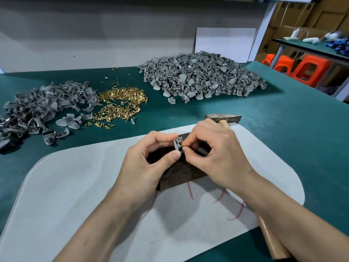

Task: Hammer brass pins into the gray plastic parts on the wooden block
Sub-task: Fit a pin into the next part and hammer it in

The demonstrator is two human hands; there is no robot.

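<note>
My left hand [151, 157] pinches a small gray plastic part [177, 144] between thumb and forefinger, just above the dark wooden block [181, 173]. My right hand [213, 148] holds a brass pin [182, 146] at its fingertips, the pin touching the part's side. The hammer lies under my right forearm, its steel head [222, 117] beyond my right hand and its wooden handle [273, 242] near the table's front edge. Loose brass pins [120, 103] are heaped at the centre left.
A white felt mat [75, 186] lies under the block on the green table [283, 129]. A pile of gray parts [41, 106] sits far left, a larger one [202, 76] at the back. Orange stools [309, 70] stand beyond the right edge.
</note>
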